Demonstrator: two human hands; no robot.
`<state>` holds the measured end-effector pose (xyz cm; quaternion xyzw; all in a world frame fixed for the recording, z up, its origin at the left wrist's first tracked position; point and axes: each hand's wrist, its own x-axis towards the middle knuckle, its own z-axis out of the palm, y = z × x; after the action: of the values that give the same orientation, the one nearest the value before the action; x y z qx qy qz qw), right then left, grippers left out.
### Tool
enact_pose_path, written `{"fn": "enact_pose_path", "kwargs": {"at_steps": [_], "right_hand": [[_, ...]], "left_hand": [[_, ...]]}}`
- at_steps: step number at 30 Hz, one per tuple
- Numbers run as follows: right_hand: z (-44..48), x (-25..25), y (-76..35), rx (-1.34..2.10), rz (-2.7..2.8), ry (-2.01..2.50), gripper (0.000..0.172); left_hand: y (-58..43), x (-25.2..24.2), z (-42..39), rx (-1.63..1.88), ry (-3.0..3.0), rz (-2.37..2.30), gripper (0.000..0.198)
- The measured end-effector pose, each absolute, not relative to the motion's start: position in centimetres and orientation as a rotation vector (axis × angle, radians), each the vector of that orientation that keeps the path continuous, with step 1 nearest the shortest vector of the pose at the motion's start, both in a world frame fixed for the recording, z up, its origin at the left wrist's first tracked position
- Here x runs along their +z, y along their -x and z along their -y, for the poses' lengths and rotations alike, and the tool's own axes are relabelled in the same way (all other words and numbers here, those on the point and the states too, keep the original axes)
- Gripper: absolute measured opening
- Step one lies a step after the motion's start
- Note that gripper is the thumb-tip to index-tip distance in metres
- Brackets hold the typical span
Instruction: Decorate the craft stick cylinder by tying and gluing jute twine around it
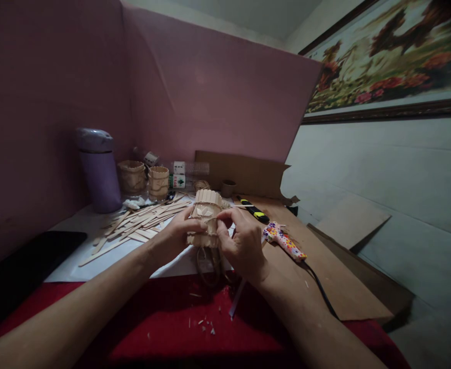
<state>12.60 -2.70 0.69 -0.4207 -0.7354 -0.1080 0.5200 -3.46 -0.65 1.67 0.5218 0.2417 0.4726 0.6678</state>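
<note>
Your left hand [180, 226] holds the cup [207, 210] upright over the white sheet [95, 269], right of the sticks [144, 220]. Your right hand [244, 242] has its fingertips close together at the cup's right side; what they pinch, I cannot tell.

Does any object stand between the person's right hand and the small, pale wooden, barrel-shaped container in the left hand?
No, nothing visible. The right hand is right at the side of the pale wooden container, which the left hand holds. The flower-patterned glue gun lies off to the right.
</note>
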Motion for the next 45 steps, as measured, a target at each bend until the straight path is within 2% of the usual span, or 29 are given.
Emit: {"fn": "enact_pose_path", "kwargs": {"at_steps": [7, 16, 22, 31, 41, 45], "right_hand": [[2.74, 0.75, -12.61, -0.268, 1.761, 1.001, 0.004], [2.65, 0.68, -12.66, -0.265, 1.807, 0.997, 0.007], [2.77, 0.78, -12.65, -0.246, 1.801, 0.984, 0.008], [2.79, 0.9, -12.66, -0.308, 1.826, 0.969, 0.009], [2.62, 0.63, -12.75, -0.328, 1.873, 0.987, 0.011], [2.58, 0.6, -12.8, -0.317, 1.872, 1.004, 0.012]], "left_hand": [[3.55, 1.62, 0.47, 1.063, -1.165, -0.519, 0.047], [3.57, 1.51, 0.51, 1.047, -1.17, -0.506, 0.042], [3.63, 1.28, 0.29, 1.043, -1.138, -0.538, 0.045], [3.63, 1.55, 0.68, 1.054, -1.137, -0.556, 0.026], [3.63, 1.05, 0.2, 1.071, -1.22, -0.601, 0.04], [3.59, 1.26, 0.33, 1.072, -1.195, -0.626, 0.039]]}}
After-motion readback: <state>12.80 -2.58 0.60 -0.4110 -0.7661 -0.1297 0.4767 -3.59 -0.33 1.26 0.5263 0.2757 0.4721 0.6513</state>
